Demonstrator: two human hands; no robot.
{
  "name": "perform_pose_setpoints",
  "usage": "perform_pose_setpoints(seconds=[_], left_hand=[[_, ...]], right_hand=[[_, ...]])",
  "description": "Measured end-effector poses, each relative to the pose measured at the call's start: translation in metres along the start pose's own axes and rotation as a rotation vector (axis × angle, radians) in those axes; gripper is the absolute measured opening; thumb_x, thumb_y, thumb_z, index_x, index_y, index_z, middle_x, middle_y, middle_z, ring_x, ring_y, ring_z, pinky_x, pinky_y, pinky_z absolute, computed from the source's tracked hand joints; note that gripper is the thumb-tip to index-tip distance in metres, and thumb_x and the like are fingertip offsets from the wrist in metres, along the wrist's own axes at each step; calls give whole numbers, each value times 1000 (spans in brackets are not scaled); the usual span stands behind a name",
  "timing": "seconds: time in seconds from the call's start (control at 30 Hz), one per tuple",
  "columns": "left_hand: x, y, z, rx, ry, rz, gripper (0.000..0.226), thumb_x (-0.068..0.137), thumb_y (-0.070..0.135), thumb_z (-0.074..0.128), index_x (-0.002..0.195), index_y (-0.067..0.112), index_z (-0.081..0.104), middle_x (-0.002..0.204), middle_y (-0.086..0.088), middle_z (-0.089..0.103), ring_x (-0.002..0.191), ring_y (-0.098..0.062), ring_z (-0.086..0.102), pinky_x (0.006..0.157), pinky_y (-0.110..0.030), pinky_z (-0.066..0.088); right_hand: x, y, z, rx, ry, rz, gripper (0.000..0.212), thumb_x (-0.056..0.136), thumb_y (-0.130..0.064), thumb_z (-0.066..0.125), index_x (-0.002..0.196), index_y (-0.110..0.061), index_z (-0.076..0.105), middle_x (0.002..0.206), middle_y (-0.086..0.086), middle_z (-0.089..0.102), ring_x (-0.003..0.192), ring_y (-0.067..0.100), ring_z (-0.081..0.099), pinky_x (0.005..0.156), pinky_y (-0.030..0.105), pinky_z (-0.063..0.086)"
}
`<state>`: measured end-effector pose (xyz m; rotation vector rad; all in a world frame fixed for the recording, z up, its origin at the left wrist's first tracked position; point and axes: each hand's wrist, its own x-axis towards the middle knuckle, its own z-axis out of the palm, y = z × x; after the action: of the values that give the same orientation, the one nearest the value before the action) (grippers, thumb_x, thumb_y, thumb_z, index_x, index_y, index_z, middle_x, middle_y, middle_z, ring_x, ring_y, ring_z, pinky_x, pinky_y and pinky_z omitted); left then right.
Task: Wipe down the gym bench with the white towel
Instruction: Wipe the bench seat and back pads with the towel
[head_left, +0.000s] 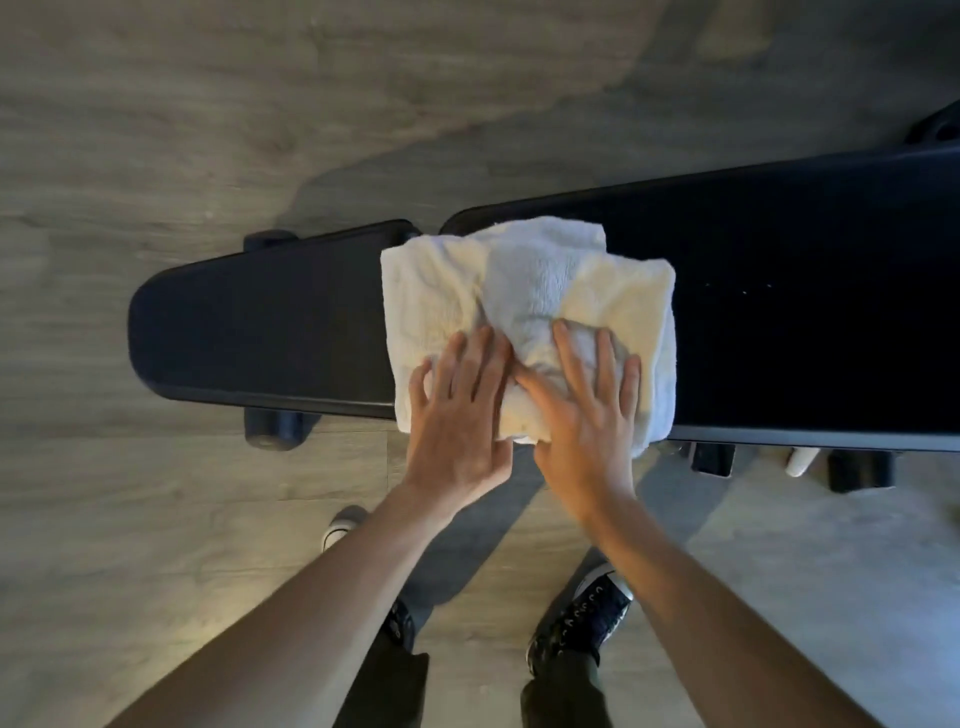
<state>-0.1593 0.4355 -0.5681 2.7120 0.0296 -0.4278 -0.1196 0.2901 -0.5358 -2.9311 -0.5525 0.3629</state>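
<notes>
A black padded gym bench (249, 322) runs left to right across the view, with a gap between its short seat pad and its long back pad. The white towel (524, 291) lies bunched over that gap, hanging a little over the near edge. My left hand (457, 415) presses flat on the towel's near left part, fingers spread. My right hand (587, 410) presses flat beside it on the near right part, and the thumbs nearly touch.
Wood-look floor (156, 130) surrounds the bench. Black bench feet (272, 428) stick out at the near left, more frame parts (711, 460) at the near right. My two shoes (582, 618) stand just in front of the bench.
</notes>
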Motion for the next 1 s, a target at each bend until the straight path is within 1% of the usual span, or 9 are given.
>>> perform_pose_setpoints(seconds=[0.1,0.2,0.33,0.47,0.57,0.67,0.77,0.83,1.0], left_hand=[[-5,-4,3,22,41,114,104,57,45,77,148,13,39,154,-15,43,140,-37,39,117,-54,28],[-3,-1,6,-7,27,199,97,65,52,72,148,13,40,162,-20,33,150,-40,28,123,-66,18],[28,10,2,-38,-51,165,99,86,66,43,164,13,13,173,-16,0,160,-35,0,124,-69,6],[96,16,-27,-55,-71,87,99,86,74,24,165,20,-2,173,-11,-10,160,-32,-7,125,-66,1],[154,27,-48,-21,-93,44,88,95,66,29,164,24,-5,173,-10,-11,159,-34,-6,125,-65,0],[183,37,-55,11,-143,-10,84,101,51,40,164,25,-10,172,-10,-17,159,-35,-11,124,-67,0],[160,49,-39,-2,-106,-6,88,100,62,34,163,23,-13,171,-12,-20,157,-37,-16,123,-67,-5],[133,55,-22,18,-52,19,88,100,66,31,163,22,-12,172,-12,-17,158,-37,-15,124,-67,-3],[70,65,14,-15,73,99,84,99,54,39,165,21,1,174,-12,-4,160,-35,-4,123,-68,7]], right_hand=[[-31,12,9,-19,39,10,92,51,-9,93,134,-33,60,166,9,32,152,51,19,117,74,18],[-41,29,10,-40,94,-23,86,54,-8,91,133,-30,65,163,11,38,150,51,26,117,74,19],[0,48,-12,-81,1,-51,88,57,-13,92,137,-32,60,164,12,36,149,52,26,117,75,17],[83,67,-48,-161,-25,-105,80,71,-18,84,142,-36,50,167,8,26,151,47,21,118,71,20],[140,88,-71,-146,-40,-111,74,83,-19,72,147,-42,41,168,4,21,152,43,19,120,65,19],[161,94,-72,-68,-60,-18,72,91,-17,64,151,-46,36,170,2,20,155,40,15,123,63,13],[140,91,-66,-60,21,-47,62,87,-29,67,145,-40,48,164,5,35,153,40,22,122,62,18],[116,94,-61,-51,58,-72,59,83,-36,69,141,-35,55,161,5,40,151,41,27,121,61,19],[41,97,-43,-32,80,-45,76,72,-31,83,142,-34,53,161,5,41,148,43,31,121,62,20]])
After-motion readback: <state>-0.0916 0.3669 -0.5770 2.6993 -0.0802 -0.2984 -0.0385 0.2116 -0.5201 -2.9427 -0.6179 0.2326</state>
